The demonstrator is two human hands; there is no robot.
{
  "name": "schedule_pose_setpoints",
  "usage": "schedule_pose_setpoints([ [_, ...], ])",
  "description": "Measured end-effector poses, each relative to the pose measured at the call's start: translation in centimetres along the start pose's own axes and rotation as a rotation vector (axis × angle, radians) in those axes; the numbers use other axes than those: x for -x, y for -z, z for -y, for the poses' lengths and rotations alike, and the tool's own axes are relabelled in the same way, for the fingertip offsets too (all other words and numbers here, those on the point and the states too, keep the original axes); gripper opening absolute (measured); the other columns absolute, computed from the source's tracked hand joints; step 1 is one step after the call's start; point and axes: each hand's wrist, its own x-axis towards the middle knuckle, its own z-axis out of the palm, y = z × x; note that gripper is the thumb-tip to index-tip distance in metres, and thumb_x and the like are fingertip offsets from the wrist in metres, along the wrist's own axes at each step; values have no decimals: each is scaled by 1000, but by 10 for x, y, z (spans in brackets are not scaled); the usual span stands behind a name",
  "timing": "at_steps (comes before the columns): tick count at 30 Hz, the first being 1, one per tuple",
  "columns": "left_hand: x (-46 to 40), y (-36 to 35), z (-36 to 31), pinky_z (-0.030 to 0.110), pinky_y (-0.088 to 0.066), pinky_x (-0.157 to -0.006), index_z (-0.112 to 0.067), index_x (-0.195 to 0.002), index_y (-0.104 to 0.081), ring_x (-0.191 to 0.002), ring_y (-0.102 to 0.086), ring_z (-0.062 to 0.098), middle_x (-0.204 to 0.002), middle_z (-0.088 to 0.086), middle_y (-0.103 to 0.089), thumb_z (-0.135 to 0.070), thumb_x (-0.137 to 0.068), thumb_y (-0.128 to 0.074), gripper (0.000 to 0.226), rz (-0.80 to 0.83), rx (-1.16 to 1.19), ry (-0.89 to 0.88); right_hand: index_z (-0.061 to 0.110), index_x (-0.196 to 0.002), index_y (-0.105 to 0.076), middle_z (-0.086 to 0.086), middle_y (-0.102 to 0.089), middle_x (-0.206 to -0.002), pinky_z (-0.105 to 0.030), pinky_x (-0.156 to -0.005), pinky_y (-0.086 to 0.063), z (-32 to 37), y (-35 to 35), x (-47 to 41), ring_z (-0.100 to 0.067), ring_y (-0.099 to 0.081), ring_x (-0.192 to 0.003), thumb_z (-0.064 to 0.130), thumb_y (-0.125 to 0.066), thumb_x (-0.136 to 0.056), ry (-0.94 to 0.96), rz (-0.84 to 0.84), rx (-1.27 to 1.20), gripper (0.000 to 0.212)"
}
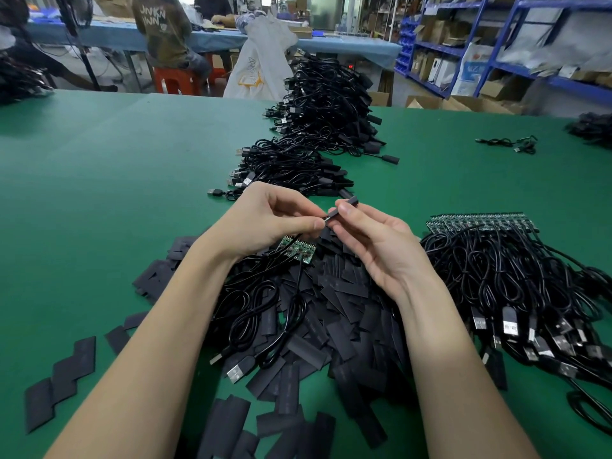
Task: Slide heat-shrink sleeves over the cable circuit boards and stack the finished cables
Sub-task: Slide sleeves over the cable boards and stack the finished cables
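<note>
A: Near edge first. Loose flat heat-shrink sleeves [318,329] piled on the green table [99,167], more scattered near left. Unsleeved cables on top of the pile, USB plug [235,372] toward the camera.

B: Hands?

A: Just past the pile. Left hand [265,220] pinches a cable end between thumb and forefinger; a small strip of green circuit boards [298,251] hangs under that hand. Right hand [367,233] pinches one black sleeve [344,208], its mouth right at the cable tip. Other fingers on both hands loosely curled.

B: So mid-insertion?

A: My read: sleeve just being started. I can't tell if anything is inside it.

B: Risks?

A: The sleeve is flat, so its mouth may not open and the tip could catch or buckle it. The dangling cable could drag loose sleeves off the pile. The board strip hangs loose and may snag.

B: Right side?

A: Bundle of cables [516,276], boards fanned at the far edge, USB plugs near. Judging by the bare boards, unprocessed stock.

B: Farther?

A: Long stack of finished cables [318,127] running away mid-table. A few loose cables far right. Beyond are a white bag, blue shelving and a seated person.

B: Text?

A: Print on that person's back is partly legible, maybe "UNKN"; not sure. Nothing else is readable.
</note>
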Motion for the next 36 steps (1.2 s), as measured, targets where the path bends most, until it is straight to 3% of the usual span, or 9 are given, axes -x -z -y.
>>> schedule_pose_setpoints([
  [8,-2,-3,1,32,-61,-76,1,-89,-66,-71,-71,26,-75,20,-74,2,-80,-80,17,-44,62,-13,7,-83,-83,-15,-78,-100,-20,-75,-59,-4,-4,-1,-17,-75,-90,13,-81,-73,-8,26,-13,12],
  [18,-3,-5,5,14,-49,-60,1,-86,-71,-63,-68,15,-71,13,-75,-10,-82,-82,16,-53,44,-20,1,-92,-78,-15,-77,-97,-20,-74,-59,-5,-2,-2,-18,-75,-87,7,-77,-82,31,0,-29,12],
  [26,-3,-7,4,14,-50,-60,-2,-86,-72,-62,-68,13,-72,11,-75,-6,-83,-80,10,-55,43,-16,0,-95,-77,-15,-77,-98,-20,-74,-59,-5,-4,1,-17,-75,-87,6,-75,-86,14,1,30,11],
  [30,-4,-5,5,25,-59,-77,-3,-90,-71,-73,-72,18,-79,16,-76,2,-83,-78,11,-36,49,6,7,-108,-74,-13,-76,-96,-23,-75,-60,-7,-8,0,-19,-74,-85,6,-76,-87,79,-45,35,21],
  [36,-4,-7,3,22,-55,-71,-2,-92,-70,-71,-70,17,-75,13,-76,0,-85,-77,10,-58,74,18,19,-108,-76,-10,-79,-97,-26,-81,-60,-12,-15,-2,-19,-75,-99,6,-75,-88,224,-77,62,24],
])
